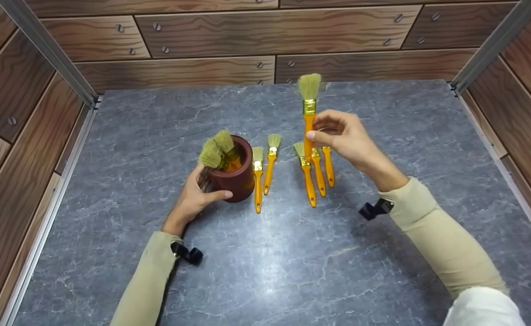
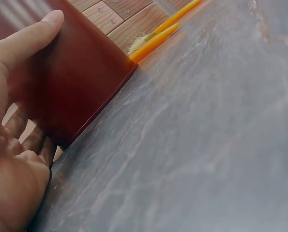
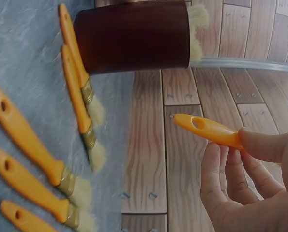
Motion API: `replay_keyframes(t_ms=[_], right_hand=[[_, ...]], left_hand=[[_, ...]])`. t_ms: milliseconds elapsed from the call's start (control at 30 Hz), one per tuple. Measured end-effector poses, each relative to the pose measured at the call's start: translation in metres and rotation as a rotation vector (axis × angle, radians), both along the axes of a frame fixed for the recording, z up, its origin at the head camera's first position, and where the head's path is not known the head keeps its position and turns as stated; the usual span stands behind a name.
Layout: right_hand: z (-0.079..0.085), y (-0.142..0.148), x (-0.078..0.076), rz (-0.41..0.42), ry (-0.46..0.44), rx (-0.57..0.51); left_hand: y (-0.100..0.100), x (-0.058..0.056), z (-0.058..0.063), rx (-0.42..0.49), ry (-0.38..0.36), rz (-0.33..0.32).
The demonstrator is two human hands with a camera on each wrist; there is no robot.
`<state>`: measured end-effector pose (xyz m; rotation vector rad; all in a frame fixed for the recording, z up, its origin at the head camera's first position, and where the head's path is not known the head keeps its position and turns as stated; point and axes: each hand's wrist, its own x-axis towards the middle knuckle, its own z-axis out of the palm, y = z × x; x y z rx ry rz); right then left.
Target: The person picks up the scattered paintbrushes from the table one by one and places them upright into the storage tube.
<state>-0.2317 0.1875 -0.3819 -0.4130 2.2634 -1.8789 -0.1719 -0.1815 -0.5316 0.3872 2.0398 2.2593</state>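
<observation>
My right hand pinches a paintbrush by its orange handle, bristles up, above the table. In the right wrist view that handle points away from the fingertips. A dark red-brown cup stands upright with several paintbrushes in it, bristles up and leaning left. Around its left side and front my left hand holds it, thumb on the front; the left wrist view shows the cup with its base on the table.
Two paintbrushes lie just right of the cup. Farther right, three more brushes lie side by side under the right hand. The grey marbled table is bordered by wood-patterned walls at back and sides.
</observation>
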Motion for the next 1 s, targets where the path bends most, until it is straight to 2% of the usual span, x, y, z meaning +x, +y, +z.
replay_keyframes(t_ms=[367, 667, 1000], right_hand=[[0.012, -0.026, 0.002, 0.052, 0.051, -0.063], [0.016, -0.048, 0.005, 0.069, 0.132, -0.032], [0.02, -0.074, 0.01, 0.116, 0.161, -0.059]], left_hand=[[0.0, 0.002, 0.0, -0.029, -0.011, 0.017], [0.0, 0.001, 0.001, -0.025, -0.006, 0.019], [0.001, 0.001, 0.0, -0.019, 0.002, 0.008]])
